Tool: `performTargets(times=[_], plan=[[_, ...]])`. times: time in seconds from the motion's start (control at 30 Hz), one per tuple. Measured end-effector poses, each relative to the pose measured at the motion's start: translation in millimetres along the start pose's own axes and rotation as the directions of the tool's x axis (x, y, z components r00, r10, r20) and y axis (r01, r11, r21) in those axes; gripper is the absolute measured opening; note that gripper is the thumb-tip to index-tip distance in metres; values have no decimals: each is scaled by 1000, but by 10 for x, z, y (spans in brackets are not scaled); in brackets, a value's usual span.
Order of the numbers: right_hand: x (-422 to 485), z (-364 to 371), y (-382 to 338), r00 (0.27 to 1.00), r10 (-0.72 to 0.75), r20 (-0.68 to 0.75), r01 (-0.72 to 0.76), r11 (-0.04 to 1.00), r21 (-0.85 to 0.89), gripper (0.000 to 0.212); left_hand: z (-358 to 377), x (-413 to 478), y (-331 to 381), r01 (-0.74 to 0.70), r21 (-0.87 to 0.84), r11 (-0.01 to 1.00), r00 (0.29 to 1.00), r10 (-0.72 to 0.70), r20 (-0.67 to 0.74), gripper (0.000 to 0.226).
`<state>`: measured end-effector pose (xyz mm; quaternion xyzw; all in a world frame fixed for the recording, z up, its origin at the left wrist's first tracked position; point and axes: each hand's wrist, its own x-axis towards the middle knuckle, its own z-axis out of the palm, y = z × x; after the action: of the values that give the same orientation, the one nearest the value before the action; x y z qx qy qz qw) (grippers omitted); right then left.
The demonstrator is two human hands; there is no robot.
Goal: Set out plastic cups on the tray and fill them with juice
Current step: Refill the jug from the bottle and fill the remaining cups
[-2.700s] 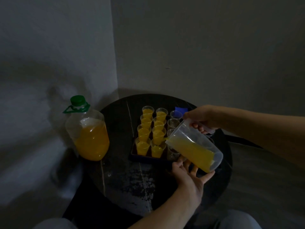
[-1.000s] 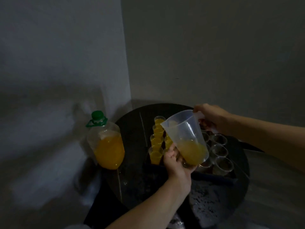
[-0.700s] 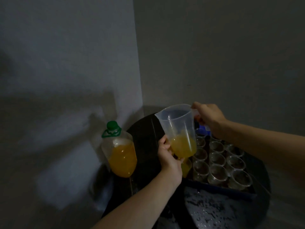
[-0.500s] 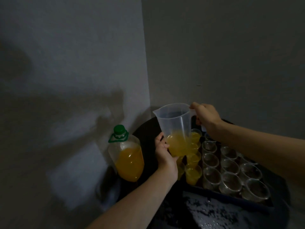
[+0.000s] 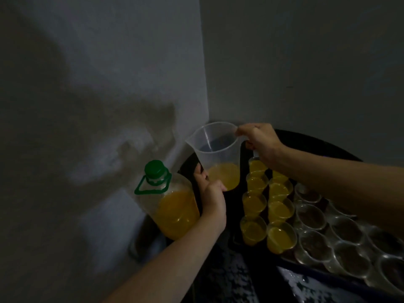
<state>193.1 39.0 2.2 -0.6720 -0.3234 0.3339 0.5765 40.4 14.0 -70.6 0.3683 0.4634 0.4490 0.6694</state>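
Now I see jug (image 5: pixel 216 154) upright: right hand (image 5: pixel 260 143) curled on handle, left hand (image 5: pixel 213 193) cupping base to steady; bottle (image 5: pixel 172 204) just beside left hand, probably for refill.

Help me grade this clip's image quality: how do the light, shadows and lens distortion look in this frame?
Head view: very dim, colours muted except the orange juice in the jug and bottle; a broad soft shadow lies on the left wall; wide-angle stretch enlarges the empty cups at the lower right edge; slightly soft overall, no glare.
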Motion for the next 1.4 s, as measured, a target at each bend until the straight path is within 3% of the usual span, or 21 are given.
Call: performTargets(times=[0.2, 0.43, 0.67, 0.9, 1.23, 1.4], plan=[[287, 183, 413, 995, -11, 101, 13, 1000, -26, 24, -61, 233, -203, -2, 121, 993, 998, 9, -62, 113], [442, 329, 743, 981, 27, 192, -26, 1000, -7, 11, -157, 403, -489, -53, 342, 938, 989, 97, -113, 107], [486, 350, 928, 964, 108, 242, -111, 994, -1, 21, -303, 627, -857, 38, 367, 930, 995, 0, -102, 116], [443, 344, 1017, 949, 138, 282, -117, 989, -92, 19, -369, 660, -1135, 10, 363, 932, 985, 54, -166, 109], [431, 257, 1017, 942, 177, 286, -150, 982, -113, 28, -315, 506, -952, -12, 369, 929, 994, 53, -100, 112], [356, 219, 905, 943, 192, 271, -150, 975, -167, 38, -354, 398, -846, 81, 393, 916, 993, -40, -113, 108]])
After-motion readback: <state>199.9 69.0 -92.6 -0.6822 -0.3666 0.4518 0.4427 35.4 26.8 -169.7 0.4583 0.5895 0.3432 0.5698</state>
